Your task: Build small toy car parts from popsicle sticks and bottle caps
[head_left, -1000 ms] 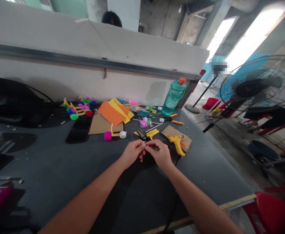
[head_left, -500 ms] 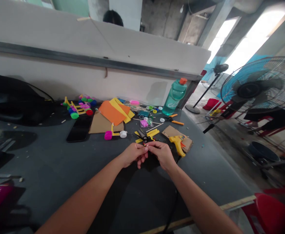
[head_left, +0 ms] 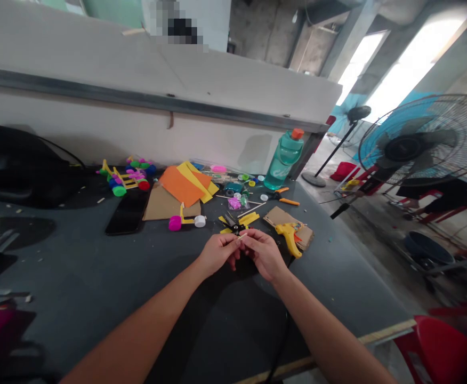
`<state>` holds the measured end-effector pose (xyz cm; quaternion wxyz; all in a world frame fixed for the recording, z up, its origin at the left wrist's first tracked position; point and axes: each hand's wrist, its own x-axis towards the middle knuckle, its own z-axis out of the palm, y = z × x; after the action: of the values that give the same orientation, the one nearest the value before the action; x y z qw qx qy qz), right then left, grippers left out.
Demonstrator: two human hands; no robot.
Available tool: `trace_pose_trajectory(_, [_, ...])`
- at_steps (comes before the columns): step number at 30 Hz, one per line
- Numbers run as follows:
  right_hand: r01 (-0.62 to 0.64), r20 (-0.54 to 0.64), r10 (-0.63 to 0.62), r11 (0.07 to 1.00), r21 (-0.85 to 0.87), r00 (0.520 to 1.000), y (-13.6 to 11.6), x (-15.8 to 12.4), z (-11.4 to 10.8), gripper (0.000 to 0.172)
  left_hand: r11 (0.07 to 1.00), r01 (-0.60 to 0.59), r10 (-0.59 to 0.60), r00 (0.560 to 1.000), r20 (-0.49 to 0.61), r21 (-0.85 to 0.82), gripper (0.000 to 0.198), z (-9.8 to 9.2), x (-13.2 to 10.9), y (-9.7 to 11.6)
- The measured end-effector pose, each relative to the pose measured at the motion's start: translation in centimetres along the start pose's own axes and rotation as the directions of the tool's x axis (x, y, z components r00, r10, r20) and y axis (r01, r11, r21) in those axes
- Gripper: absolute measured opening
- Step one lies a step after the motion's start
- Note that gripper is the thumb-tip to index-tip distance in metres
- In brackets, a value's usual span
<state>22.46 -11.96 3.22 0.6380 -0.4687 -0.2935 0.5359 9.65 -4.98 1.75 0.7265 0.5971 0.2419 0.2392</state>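
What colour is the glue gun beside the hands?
The glue gun is yellow with an orange trigger, seen in the head view.

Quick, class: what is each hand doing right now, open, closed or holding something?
Left hand: closed, fingertips pinching a small pale stick.
Right hand: closed, pinching the same stick's other end.

We read no text, label, brand or number on any surface, whether the thin stick (head_left: pixel 240 238), the teal bottle (head_left: pixel 283 160), the yellow glue gun (head_left: pixel 289 236) or the dark phone (head_left: pixel 127 213).
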Motion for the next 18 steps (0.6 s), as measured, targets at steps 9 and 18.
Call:
trace_pose_trajectory(9, [0.020,-0.038,-0.019,1.000,0.017,0.999,0.20,0.01,0.13,0.019,0.999,-0.048,0.050,0.994,0.099,-0.019,0.033,0.10,-0.18,0.03])
trace_pose_trajectory(18, [-0.100,-0.018,0.101,0.994,0.044,0.995,-0.35,-0.24,-0.12,0.019,0.990,-0.068,0.069,0.998,0.001,0.127,0.032,0.19,-0.09,-0.11])
